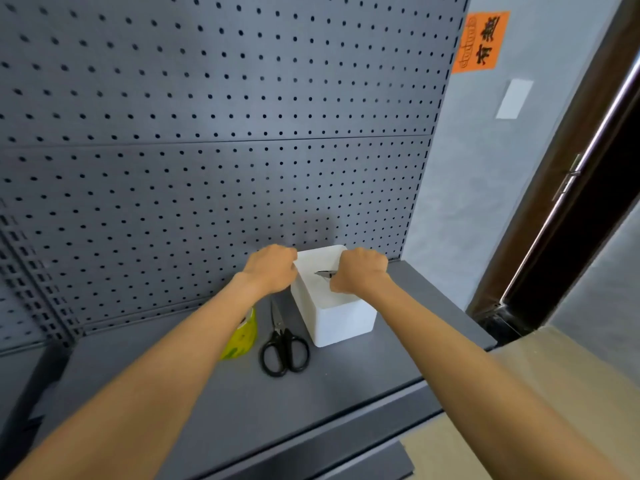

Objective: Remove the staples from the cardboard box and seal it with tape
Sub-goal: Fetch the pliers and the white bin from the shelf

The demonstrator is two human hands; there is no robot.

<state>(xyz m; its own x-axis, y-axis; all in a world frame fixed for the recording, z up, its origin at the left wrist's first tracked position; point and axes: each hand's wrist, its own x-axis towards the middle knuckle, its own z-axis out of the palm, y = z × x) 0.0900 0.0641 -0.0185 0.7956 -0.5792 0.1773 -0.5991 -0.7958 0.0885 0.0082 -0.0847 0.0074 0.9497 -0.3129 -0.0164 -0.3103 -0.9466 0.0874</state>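
A small white box (341, 318) stands on the grey shelf (242, 393), close to the pegboard. My left hand (270, 268) rests against the box's upper left edge with curled fingers; I cannot tell whether it grips the edge. My right hand (360, 270) is over the top of the box and grips a dark metal tool (325, 273), whose pointed tip lies on the box's top face. Staples are too small to make out. A yellow-green roll of tape (244, 336) lies left of the box, partly hidden by my left forearm.
Black-handled scissors (284, 341) lie shut on the shelf between the tape and the box. A grey pegboard (207, 133) rises behind the shelf. To the right are a grey wall with an orange sign (481, 41) and a dark door frame (571, 202).
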